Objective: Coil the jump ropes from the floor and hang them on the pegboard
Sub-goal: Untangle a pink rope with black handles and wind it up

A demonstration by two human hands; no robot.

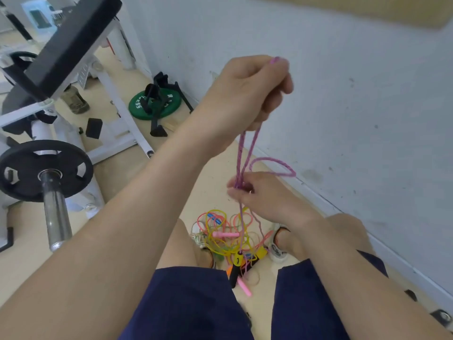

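My left hand [245, 94] grips the purple rope [241, 148] loops; my right hand [259, 195] pinches them below. Keep loops even, tension steady.

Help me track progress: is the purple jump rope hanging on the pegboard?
No, the left hand holds the purple jump rope up while the right hand pinches it below.

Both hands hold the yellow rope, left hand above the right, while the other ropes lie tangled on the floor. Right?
No. The head view shows the left hand and right hand holding the purple rope; the yellow rope lies in the tangle on the floor. The rest holds.
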